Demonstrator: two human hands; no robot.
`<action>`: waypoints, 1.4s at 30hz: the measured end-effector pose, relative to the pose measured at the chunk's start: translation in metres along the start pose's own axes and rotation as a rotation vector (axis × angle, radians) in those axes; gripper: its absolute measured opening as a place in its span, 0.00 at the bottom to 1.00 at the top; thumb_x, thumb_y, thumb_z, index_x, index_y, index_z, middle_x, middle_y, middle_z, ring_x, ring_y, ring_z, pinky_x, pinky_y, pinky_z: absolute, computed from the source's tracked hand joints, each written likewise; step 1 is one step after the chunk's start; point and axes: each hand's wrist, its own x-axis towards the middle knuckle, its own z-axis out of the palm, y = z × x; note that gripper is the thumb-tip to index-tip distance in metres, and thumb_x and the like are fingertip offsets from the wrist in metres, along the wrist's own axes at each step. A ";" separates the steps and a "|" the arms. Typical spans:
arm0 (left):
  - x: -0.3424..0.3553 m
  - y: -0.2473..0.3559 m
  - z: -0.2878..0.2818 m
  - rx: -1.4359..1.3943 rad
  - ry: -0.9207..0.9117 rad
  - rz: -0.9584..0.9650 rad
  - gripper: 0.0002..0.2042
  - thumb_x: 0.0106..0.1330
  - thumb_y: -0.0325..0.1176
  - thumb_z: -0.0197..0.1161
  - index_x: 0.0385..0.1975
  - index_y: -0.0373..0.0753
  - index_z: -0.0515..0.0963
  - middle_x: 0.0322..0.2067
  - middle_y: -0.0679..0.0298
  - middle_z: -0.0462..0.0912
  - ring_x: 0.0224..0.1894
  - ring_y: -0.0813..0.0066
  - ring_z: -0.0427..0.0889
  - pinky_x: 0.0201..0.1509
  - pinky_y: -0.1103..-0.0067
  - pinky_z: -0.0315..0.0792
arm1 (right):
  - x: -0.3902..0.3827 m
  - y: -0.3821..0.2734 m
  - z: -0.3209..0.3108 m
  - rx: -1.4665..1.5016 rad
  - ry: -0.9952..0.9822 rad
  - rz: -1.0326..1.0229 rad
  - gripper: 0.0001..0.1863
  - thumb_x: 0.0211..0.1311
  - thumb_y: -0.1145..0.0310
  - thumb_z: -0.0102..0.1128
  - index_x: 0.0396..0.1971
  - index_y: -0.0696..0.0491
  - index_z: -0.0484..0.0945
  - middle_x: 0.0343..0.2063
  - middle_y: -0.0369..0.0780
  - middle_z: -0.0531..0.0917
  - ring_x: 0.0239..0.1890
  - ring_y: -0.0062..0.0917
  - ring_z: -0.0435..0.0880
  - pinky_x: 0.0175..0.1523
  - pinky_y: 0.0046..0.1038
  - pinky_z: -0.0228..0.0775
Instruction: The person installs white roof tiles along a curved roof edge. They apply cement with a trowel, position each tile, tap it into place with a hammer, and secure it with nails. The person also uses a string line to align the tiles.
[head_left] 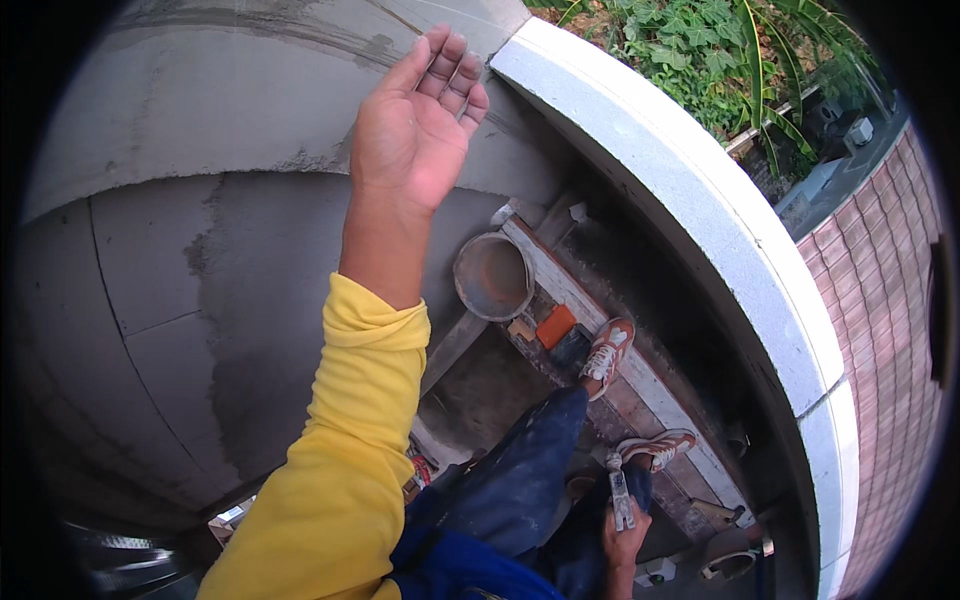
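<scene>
Looking down from a person's head at their own body, standing on a wooden plank (600, 330) beside a grey plastered wall (200, 250). The left hand (415, 125), at the end of a yellow sleeve (350, 450), is raised up against the wall with the palm open and the fingers (455, 70) loosely spread and slightly curled, holding nothing; whether the fingertips touch the plaster cannot be told. The right hand (625, 540), low down near the plank's near end, is closed around the handle of a small metal tool (620, 490) that points upward. On the plank, past the person's two orange-and-white shoes (605, 355), lie an orange block (555, 325) and a round, mortar-stained bucket (493, 277). A pale curved parapet (700, 200) runs along the plank's far side, with green plants (720, 50) beyond it.
</scene>
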 end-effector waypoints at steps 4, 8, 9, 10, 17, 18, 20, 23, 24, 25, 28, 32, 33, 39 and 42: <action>-0.013 -0.003 -0.003 0.071 -0.004 0.006 0.16 0.80 0.36 0.61 0.62 0.38 0.77 0.50 0.68 0.82 0.54 0.72 0.79 0.61 0.71 0.72 | -0.008 0.008 0.003 -0.053 0.030 0.035 0.06 0.59 0.74 0.66 0.30 0.61 0.80 0.21 0.51 0.81 0.23 0.47 0.82 0.32 0.42 0.71; -0.041 -0.037 -0.006 0.239 0.006 -0.110 0.17 0.80 0.37 0.62 0.62 0.37 0.77 0.49 0.66 0.84 0.52 0.73 0.81 0.61 0.73 0.74 | -0.013 -0.001 -0.006 -0.204 0.037 0.231 0.08 0.53 0.73 0.68 0.32 0.58 0.82 0.25 0.54 0.83 0.30 0.57 0.84 0.37 0.51 0.74; -0.052 -0.051 -0.006 0.331 0.012 -0.160 0.16 0.80 0.38 0.62 0.61 0.37 0.78 0.48 0.65 0.85 0.51 0.73 0.82 0.60 0.74 0.74 | -0.019 0.004 -0.007 -0.242 0.070 0.242 0.08 0.53 0.71 0.69 0.33 0.58 0.82 0.25 0.54 0.83 0.31 0.57 0.85 0.38 0.51 0.75; -0.067 -0.076 -0.009 0.398 -0.005 -0.238 0.16 0.80 0.39 0.62 0.60 0.36 0.79 0.47 0.65 0.86 0.50 0.73 0.83 0.60 0.74 0.74 | -0.031 0.010 -0.010 -0.301 0.123 0.289 0.09 0.54 0.70 0.69 0.33 0.57 0.82 0.25 0.54 0.84 0.31 0.56 0.86 0.39 0.52 0.76; -0.272 -0.209 -0.132 1.182 -0.332 -1.055 0.20 0.77 0.38 0.66 0.62 0.34 0.80 0.49 0.64 0.87 0.53 0.72 0.83 0.62 0.77 0.72 | -0.066 0.038 -0.031 -0.356 0.069 0.507 0.15 0.65 0.58 0.69 0.48 0.48 0.89 0.44 0.42 0.83 0.52 0.42 0.82 0.55 0.45 0.78; -0.297 -0.222 -0.138 1.220 -0.457 -1.129 0.23 0.73 0.40 0.70 0.63 0.36 0.80 0.57 0.56 0.84 0.60 0.62 0.82 0.70 0.71 0.70 | -0.072 0.042 -0.027 -0.339 0.055 0.577 0.16 0.65 0.58 0.68 0.50 0.47 0.88 0.47 0.41 0.82 0.54 0.40 0.80 0.56 0.45 0.78; -0.331 -0.235 -0.136 1.604 -0.902 -1.017 0.26 0.69 0.42 0.73 0.64 0.39 0.79 0.67 0.47 0.74 0.69 0.51 0.75 0.74 0.64 0.67 | -0.080 0.045 -0.020 -0.337 0.107 0.627 0.16 0.67 0.57 0.67 0.50 0.46 0.88 0.46 0.40 0.82 0.53 0.39 0.80 0.57 0.45 0.77; -0.355 -0.244 -0.134 1.721 -0.966 -0.943 0.29 0.66 0.43 0.75 0.66 0.42 0.78 0.73 0.41 0.64 0.74 0.42 0.67 0.77 0.58 0.64 | -0.079 0.048 0.003 -0.273 0.134 0.650 0.16 0.68 0.56 0.66 0.51 0.45 0.89 0.46 0.40 0.82 0.53 0.38 0.80 0.57 0.45 0.75; -0.355 -0.248 -0.139 1.734 -0.976 -0.944 0.29 0.66 0.43 0.75 0.66 0.42 0.77 0.74 0.41 0.63 0.75 0.42 0.66 0.78 0.58 0.63 | -0.077 0.051 0.008 -0.263 0.130 0.648 0.16 0.68 0.56 0.65 0.51 0.44 0.89 0.46 0.40 0.82 0.52 0.38 0.80 0.57 0.45 0.75; -0.355 -0.250 -0.142 1.743 -0.985 -0.946 0.30 0.66 0.43 0.75 0.66 0.42 0.77 0.74 0.41 0.62 0.75 0.41 0.65 0.78 0.58 0.63 | -0.077 0.053 0.009 -0.256 0.125 0.647 0.16 0.68 0.55 0.65 0.51 0.44 0.89 0.46 0.40 0.82 0.52 0.38 0.80 0.58 0.46 0.74; -0.356 -0.254 -0.154 1.769 -0.989 -0.959 0.29 0.66 0.43 0.74 0.67 0.43 0.77 0.77 0.41 0.59 0.77 0.41 0.63 0.79 0.59 0.62 | -0.072 0.053 0.009 -0.290 0.064 0.639 0.17 0.68 0.55 0.65 0.51 0.44 0.89 0.46 0.40 0.83 0.52 0.38 0.80 0.58 0.46 0.74; -0.355 -0.254 -0.139 1.782 -0.943 -1.002 0.29 0.66 0.42 0.74 0.66 0.45 0.77 0.79 0.43 0.57 0.79 0.42 0.61 0.80 0.60 0.62 | -0.069 0.055 0.005 -0.252 0.068 0.641 0.17 0.68 0.56 0.65 0.51 0.45 0.88 0.46 0.40 0.83 0.53 0.38 0.80 0.58 0.46 0.74; -0.355 -0.255 -0.138 1.795 -0.946 -0.993 0.28 0.66 0.42 0.74 0.66 0.45 0.77 0.79 0.43 0.58 0.79 0.42 0.62 0.79 0.60 0.62 | -0.069 0.055 0.003 -0.244 0.065 0.646 0.17 0.68 0.56 0.65 0.51 0.45 0.88 0.46 0.39 0.83 0.53 0.38 0.80 0.59 0.46 0.74; -0.357 -0.260 -0.129 1.843 -0.946 -0.958 0.27 0.66 0.42 0.74 0.65 0.47 0.79 0.78 0.43 0.60 0.77 0.42 0.65 0.78 0.60 0.64 | -0.072 0.061 -0.004 -0.204 0.089 0.661 0.16 0.67 0.56 0.65 0.50 0.46 0.88 0.46 0.39 0.83 0.53 0.37 0.80 0.59 0.47 0.73; -0.359 -0.262 -0.125 1.852 -0.939 -0.956 0.27 0.66 0.42 0.74 0.65 0.47 0.79 0.78 0.42 0.61 0.77 0.42 0.66 0.77 0.60 0.65 | -0.073 0.064 -0.005 -0.209 0.091 0.660 0.16 0.67 0.56 0.65 0.50 0.45 0.88 0.46 0.38 0.83 0.53 0.37 0.80 0.59 0.46 0.73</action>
